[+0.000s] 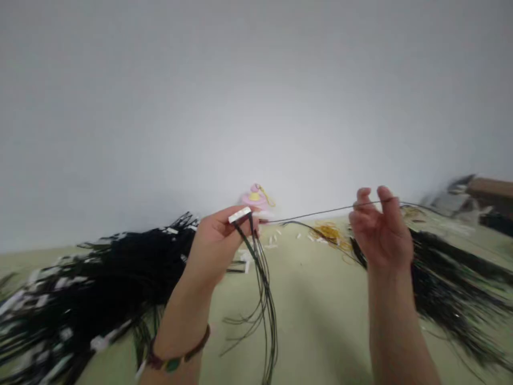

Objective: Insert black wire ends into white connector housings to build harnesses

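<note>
My left hand [218,240] pinches a small white connector housing [240,215] with its fingers closed. Several thin black wires [264,289] hang down from the connector, loose at their lower ends. One black wire [312,214] runs nearly straight from my left hand's fingertips across to my right hand [380,232]. That hand is raised, palm in view, with the wire lying across its bent fingers; the exact grip point is blurred. Past these fingers the wire continues slackly to the right.
To the left lies a large pile of black wires [132,267] with white connectors; another black wire bundle [449,283] is at the right. A pink and yellow trinket [254,198], yellow rubber bands [328,232] and small white pieces lie near the wall [256,107]. A brown box [491,187] sits far right.
</note>
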A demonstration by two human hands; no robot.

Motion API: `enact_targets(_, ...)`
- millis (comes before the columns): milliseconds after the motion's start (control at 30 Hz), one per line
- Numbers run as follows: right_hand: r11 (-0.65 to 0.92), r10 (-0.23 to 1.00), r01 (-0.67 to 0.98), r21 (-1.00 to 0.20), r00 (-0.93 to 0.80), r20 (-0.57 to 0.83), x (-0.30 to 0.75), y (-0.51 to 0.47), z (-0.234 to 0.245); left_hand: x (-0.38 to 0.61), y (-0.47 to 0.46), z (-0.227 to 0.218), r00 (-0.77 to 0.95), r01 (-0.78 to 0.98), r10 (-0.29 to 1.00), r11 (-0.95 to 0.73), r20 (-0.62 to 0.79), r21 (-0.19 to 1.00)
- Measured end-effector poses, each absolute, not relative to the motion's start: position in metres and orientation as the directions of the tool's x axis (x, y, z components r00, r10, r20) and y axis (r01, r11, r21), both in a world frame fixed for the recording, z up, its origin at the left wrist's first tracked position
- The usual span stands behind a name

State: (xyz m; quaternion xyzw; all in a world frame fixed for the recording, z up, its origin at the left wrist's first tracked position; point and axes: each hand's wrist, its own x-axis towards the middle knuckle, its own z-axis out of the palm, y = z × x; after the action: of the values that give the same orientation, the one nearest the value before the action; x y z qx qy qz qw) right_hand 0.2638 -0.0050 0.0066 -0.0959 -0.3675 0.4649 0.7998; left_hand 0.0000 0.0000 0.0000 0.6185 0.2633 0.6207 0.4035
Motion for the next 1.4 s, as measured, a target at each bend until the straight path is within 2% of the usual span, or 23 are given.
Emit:
enact_targets(100,0.581,0.784,-0.71,-0.398,0.358,0.507,0.282,-0.002,0.008,-0.004,0.001,0.0,0.045,-0.191,0.841,-0.523,0.54,0.831)
enact_targets(200,0.661,0.739,-0.643,-0.388,0.466,0.488,0.295,0.0,0.008,-0.005,0.001,0.001,0.016,-0.199,0.846,-0.52,0.533,0.831)
enact_targets(333,0.803,0.573,-0.303,-0.513,0.629,0.525,0.293,-0.001,0.007,-0.003,0.001,0.001,-0.014,-0.201,0.863,-0.497,0.505,0.844)
enact_targets(400,0.821,0.507,-0.161,-0.548,0.649,0.568,0.285,-0.002,0.006,-0.001,0.002,0.0,-0.03,-0.187,0.871,-0.487,0.491,0.853)
enact_targets(533,0.773,0.56,-0.045,-0.632,0.515,0.649,0.261,-0.008,0.002,0.0,0.002,0.0,-0.033,-0.138,0.873,-0.485,0.486,0.863)
enact_targets(667,0.745,0.59,0.139,-0.652,0.316,0.743,0.224,-0.018,-0.005,0.0,-0.005,0.003,0.001,-0.108,0.868,-0.493,0.496,0.863)
enact_targets(733,0.747,0.56,0.312,-0.586,0.18,0.809,0.204,-0.024,-0.007,0.001,-0.009,0.005,0.021,-0.099,0.867,-0.494,0.498,0.864)
enact_targets(833,0.785,0.416,0.476,-0.396,0.069,0.907,0.178,-0.031,-0.01,0.002,-0.013,0.007,0.048,-0.09,0.86,-0.503,0.508,0.86)
enact_targets(933,0.799,0.345,0.503,-0.329,0.065,0.936,0.164,-0.033,-0.015,0.003,-0.013,0.006,0.058,-0.049,0.853,-0.517,0.519,0.855)
enact_targets(1400,0.793,0.339,0.521,-0.315,0.051,0.939,0.156,-0.031,-0.017,0.003,-0.013,0.006,0.055,-0.071,0.868,-0.489,0.493,0.869)
